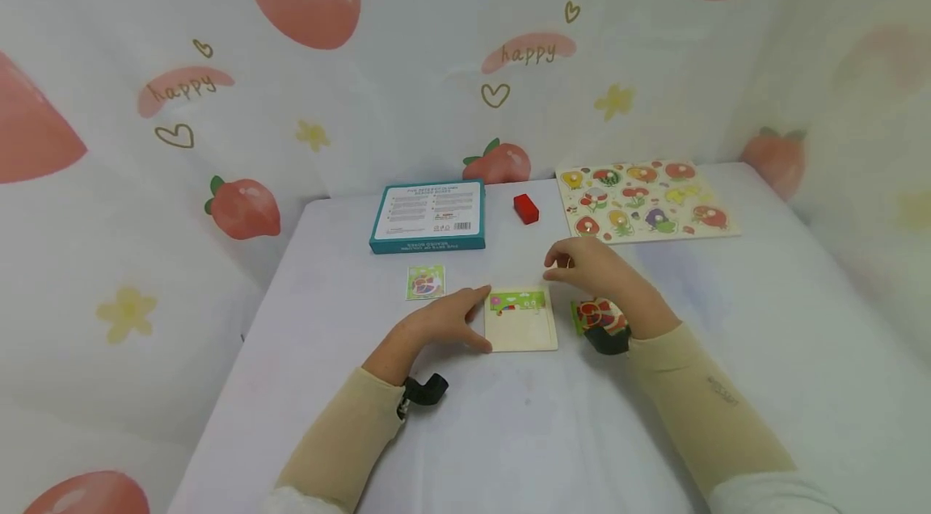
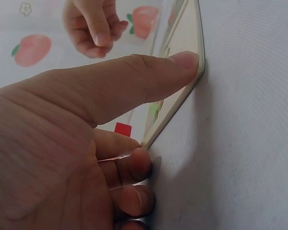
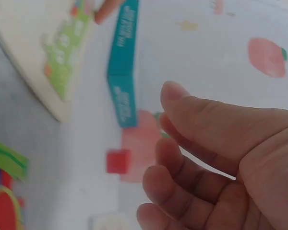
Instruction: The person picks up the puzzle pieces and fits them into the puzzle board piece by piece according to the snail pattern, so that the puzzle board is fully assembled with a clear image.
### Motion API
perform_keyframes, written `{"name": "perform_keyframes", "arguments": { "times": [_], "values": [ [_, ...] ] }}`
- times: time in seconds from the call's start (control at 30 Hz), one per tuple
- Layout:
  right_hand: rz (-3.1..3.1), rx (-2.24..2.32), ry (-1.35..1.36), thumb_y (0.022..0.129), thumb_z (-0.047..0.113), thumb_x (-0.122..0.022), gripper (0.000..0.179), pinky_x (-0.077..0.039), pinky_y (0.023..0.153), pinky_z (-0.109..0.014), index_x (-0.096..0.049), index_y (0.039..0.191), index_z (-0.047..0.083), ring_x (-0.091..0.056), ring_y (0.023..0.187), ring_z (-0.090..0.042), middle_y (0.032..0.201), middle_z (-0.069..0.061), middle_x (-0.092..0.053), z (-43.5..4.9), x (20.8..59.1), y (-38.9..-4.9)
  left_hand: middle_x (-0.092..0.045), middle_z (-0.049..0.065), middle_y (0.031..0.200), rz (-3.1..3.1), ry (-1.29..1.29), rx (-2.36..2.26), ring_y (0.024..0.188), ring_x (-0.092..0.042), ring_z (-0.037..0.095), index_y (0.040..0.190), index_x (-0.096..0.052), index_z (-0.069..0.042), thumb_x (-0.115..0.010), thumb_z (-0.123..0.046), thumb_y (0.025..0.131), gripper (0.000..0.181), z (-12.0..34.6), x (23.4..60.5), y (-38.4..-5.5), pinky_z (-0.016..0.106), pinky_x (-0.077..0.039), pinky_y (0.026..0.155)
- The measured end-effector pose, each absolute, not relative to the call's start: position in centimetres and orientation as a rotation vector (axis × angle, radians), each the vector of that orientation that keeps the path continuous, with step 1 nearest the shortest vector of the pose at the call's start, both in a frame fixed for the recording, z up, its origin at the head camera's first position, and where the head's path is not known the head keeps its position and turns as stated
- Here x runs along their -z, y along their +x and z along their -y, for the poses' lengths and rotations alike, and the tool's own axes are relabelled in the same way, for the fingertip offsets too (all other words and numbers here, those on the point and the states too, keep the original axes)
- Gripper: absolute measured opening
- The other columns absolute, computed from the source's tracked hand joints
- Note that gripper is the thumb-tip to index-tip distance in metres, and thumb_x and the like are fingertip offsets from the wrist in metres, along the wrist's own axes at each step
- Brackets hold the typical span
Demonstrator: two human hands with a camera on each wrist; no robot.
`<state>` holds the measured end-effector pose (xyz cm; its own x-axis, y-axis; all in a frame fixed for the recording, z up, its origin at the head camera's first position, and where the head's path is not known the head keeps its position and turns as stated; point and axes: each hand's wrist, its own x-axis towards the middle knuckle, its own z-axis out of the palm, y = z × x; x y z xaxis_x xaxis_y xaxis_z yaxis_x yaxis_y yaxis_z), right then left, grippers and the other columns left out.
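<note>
Board (image 1: 518,332) lies beside the left hand (image 1: 445,320), whose spread thumb and forefinger touch its left corners. Near its far right corner hovers the right hand (image 1: 598,267), fingers loosely bent; a small card (image 1: 425,282) lies beyond the left hand.

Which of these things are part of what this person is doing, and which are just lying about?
Likely part of the job:
wooden tray, held by the left hand
picture square
bright pieces near the right hand

Apparently just lying about:
teal box
red block
fruit board
</note>
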<state>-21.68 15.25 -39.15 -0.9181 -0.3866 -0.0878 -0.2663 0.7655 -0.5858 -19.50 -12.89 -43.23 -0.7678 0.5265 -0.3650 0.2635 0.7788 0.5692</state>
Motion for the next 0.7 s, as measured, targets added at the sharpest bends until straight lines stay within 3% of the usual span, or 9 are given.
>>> {"name": "perform_keyframes", "arguments": {
  "times": [0.4,0.7],
  "values": [
    [-2.797,0.964,-0.532,0.095,0.026,-0.076,0.023,-0.048,0.075,-0.038,-0.073,0.111,0.010,-0.055,0.086,-0.023,0.091,-0.004,-0.061,-17.7,35.6,-20.1,-0.047,0.006,0.094,-2.446,0.594,-0.726,0.089,-0.047,0.018,0.161,-0.032,-0.010,-0.089,-0.031,0.081,0.100,13.3,43.8,-19.5,0.035,-0.038,0.075],
    [-2.799,1.045,-0.518,0.096,0.030,-0.075,0.026,-0.049,0.077,-0.038,-0.072,0.115,0.012,-0.055,0.090,-0.024,0.096,-0.004,-0.063,-18.8,34.0,-17.1,-0.046,0.004,0.092,-2.445,0.608,-0.705,0.085,-0.045,0.015,0.161,-0.033,-0.010,-0.088,-0.032,0.082,0.098,13.2,43.7,-19.7,0.031,-0.036,0.073]
  ]
}}
